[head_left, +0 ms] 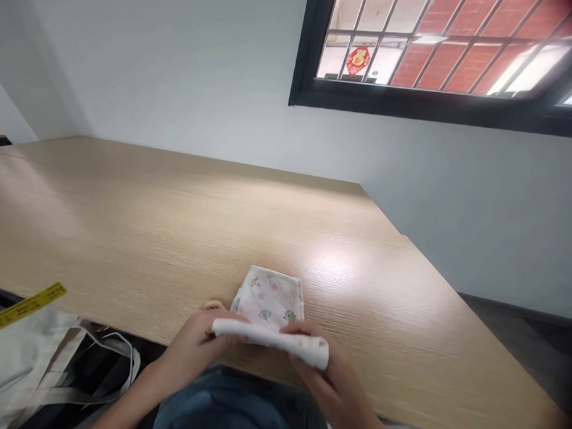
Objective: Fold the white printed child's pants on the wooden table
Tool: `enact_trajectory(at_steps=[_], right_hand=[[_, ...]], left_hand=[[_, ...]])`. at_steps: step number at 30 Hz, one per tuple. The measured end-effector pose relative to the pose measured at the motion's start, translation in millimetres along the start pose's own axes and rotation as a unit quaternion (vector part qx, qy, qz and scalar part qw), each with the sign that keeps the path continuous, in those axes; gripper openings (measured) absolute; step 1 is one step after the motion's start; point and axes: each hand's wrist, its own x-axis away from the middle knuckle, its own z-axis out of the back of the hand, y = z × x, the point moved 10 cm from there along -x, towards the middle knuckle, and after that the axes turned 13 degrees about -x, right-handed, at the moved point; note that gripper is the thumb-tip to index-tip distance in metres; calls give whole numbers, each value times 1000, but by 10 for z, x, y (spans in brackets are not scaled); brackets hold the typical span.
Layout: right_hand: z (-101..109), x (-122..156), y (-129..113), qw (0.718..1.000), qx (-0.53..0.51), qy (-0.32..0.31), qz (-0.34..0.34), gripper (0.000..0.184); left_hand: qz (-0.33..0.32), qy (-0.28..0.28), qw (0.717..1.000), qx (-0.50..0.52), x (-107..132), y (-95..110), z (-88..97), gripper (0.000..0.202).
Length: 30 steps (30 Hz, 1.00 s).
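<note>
A folded white cloth [273, 297] with small printed animal figures lies near the front edge of the table. Just in front of it, a white cloth roll [273, 338] is held level between both hands. Its left end is pinched by my left hand [203, 338], thumb on the near side. Fingers of my right hand [325, 368] wrap the roll close to its right end. Whether the roll is part of the folded cloth or a separate piece I cannot tell.
The wooden table [171, 235] reaches back to a grey wall with a barred window [416, 56]. At lower left, a white bag [37, 368] with looped straps sits below the table edge, beside a yellow measuring strip [23, 310].
</note>
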Motion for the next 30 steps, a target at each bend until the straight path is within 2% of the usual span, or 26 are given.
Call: enact_trajectory(at_steps=[3, 6, 9, 11, 13, 15, 18, 20, 22, 23, 25, 27, 30], right_hand=[[102, -132, 130, 991, -40, 100, -83, 34], [143, -275, 171, 983, -13, 131, -125, 39], [233, -343, 250, 971, 32, 169, -164, 36], [325, -352, 275, 962, 57, 216, -156, 37], [375, -361, 234, 957, 96, 252, -111, 43], [337, -377, 161, 950, 162, 258, -68, 43], [175, -394, -12, 914, 314, 257, -30, 39], [-37, -448, -130, 891, 398, 218, 3, 42], [-246, -520, -149, 893, 424, 147, 24, 47], [-292, -542, -120, 900, 418, 119, 21, 48], [-218, -541, -11, 919, 383, 99, -6, 48], [4, -467, 137, 938, 323, 110, -51, 51], [390, -206, 252, 949, 244, 181, -85, 51]], left_hand=[[138, 87, 983, 85, -113, -235, 6, 43], [185, 140, 967, 101, -229, -236, 1, 46], [228, 130, 964, -49, -342, -163, 39, 45], [245, 105, 952, -147, -414, -121, 63, 40], [252, 92, 945, -187, -468, -103, 73, 34], [261, 95, 940, -199, -487, -107, 78, 31], [236, 142, 928, -252, -498, -8, 113, 39], [166, 155, 919, -322, -546, 168, 72, 44], [94, 122, 914, -375, -594, 286, -55, 43], [81, 97, 918, -377, -597, 271, -111, 42], [84, 62, 932, -347, -551, 150, -149, 42], [111, 52, 949, -290, -445, -31, -95, 45], [166, 57, 963, -206, -280, -259, 63, 48]])
